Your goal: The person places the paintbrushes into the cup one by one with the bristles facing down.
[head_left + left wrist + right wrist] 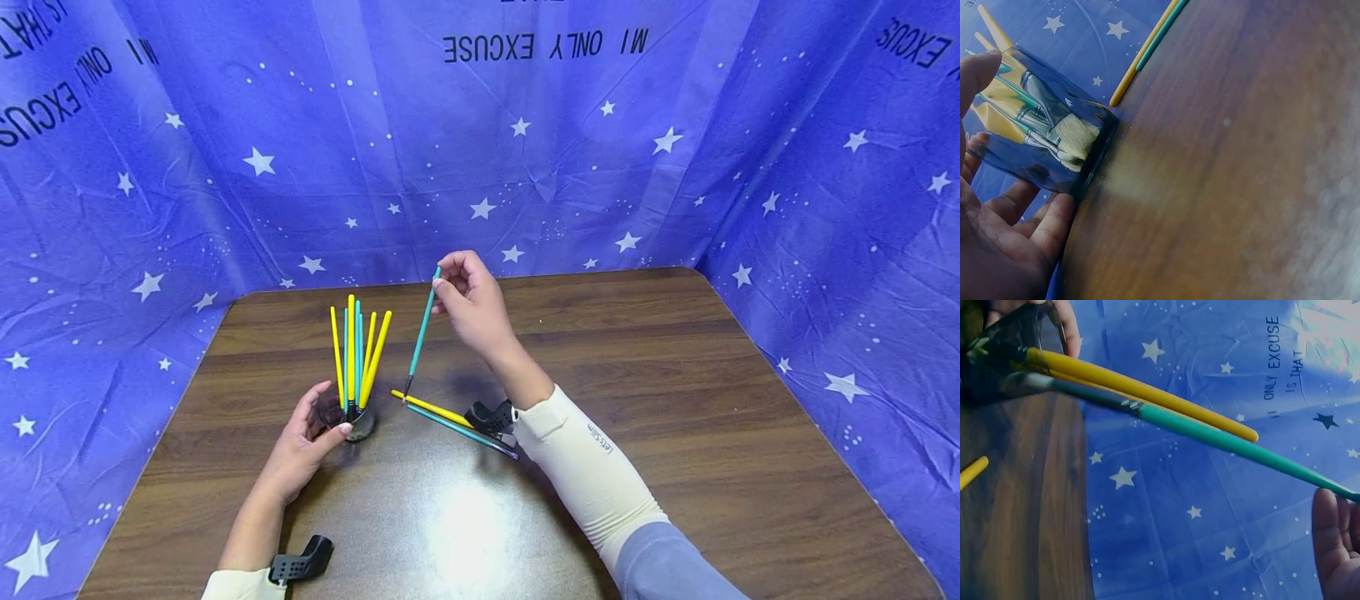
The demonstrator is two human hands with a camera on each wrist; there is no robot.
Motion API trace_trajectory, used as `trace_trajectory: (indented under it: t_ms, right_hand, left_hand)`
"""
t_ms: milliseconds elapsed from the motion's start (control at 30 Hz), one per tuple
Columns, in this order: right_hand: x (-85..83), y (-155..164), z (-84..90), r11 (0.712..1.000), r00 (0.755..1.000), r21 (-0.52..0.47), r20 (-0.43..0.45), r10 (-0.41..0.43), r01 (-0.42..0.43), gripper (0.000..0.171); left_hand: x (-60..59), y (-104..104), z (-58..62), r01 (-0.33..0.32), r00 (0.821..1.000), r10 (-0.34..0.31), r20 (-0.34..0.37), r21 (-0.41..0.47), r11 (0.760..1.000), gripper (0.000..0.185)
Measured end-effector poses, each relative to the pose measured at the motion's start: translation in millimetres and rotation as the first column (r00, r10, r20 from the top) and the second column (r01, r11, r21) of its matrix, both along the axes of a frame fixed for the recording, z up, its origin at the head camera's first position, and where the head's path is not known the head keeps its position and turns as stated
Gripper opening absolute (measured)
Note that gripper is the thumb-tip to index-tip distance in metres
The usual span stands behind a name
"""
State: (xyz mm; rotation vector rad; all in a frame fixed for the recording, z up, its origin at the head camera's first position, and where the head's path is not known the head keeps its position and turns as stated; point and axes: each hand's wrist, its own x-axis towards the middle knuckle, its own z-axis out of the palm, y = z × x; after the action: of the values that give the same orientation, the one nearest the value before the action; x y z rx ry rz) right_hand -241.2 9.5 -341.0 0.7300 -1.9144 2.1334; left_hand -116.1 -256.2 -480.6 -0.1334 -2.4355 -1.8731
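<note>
My left hand (296,454) holds a clear glass cup (363,428) at the table's left, fingers and thumb round its sides. Several yellow and teal paintbrushes (351,346) stand in the cup with handles up; their pale bristles (1077,136) show through the glass in the left wrist view. To the right of the cup, my right hand (472,307) pinches a teal paintbrush (423,332) near its handle end. That brush hangs steeply tilted, bristles down, above the table.
On the wooden table (637,400), a yellow paintbrush (435,407) and a teal paintbrush (457,430) lie side by side, partly under the right wrist's black camera (491,417). A blue star-printed cloth (450,167) hangs behind and at both sides.
</note>
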Motion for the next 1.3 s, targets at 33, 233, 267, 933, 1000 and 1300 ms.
trace_trajectory:
  t_ms: [33,233,267,933,1000,1300]
  right_hand:
    - [0.5,-1,-0.4,1.0,1.0,-0.024,0.0,0.003,-0.003,0.017]
    - [5.4,-10,-2.6,0.989,0.999,-0.148,-0.022,0.023,-0.026,0.017]
    - [6.3,-11,-3.1,0.986,0.999,-0.164,-0.026,0.027,-0.031,0.017]
    - [27.4,-50,-41.8,0.995,0.995,-0.064,-0.073,0.07,-0.075,0.015]
    - [28.4,-53,-46.5,0.995,0.994,-0.049,-0.075,0.08,-0.084,0.015]
    - [31.3,-58,-58.1,0.994,0.994,0.047,-0.025,0.104,-0.102,0.018]
  left_hand:
    - [-0.1,0,-0.3,0.0,1.0,0.0,-0.002,0.001,1.0,0.068]
    - [-0.9,0,-1.1,0.006,1.0,-0.005,-0.018,0.022,1.0,0.068]
    - [-0.7,0,-0.9,0.005,1.0,-0.005,-0.017,0.022,1.0,0.068]
    - [-1.5,1,-1.9,0.01,1.0,-0.009,-0.026,0.043,0.999,0.069]
    - [-1.0,1,-1.2,0.008,1.0,-0.007,-0.022,0.041,0.999,0.069]
    - [-0.6,1,-0.5,0.003,1.0,-0.002,-0.016,0.034,0.999,0.069]
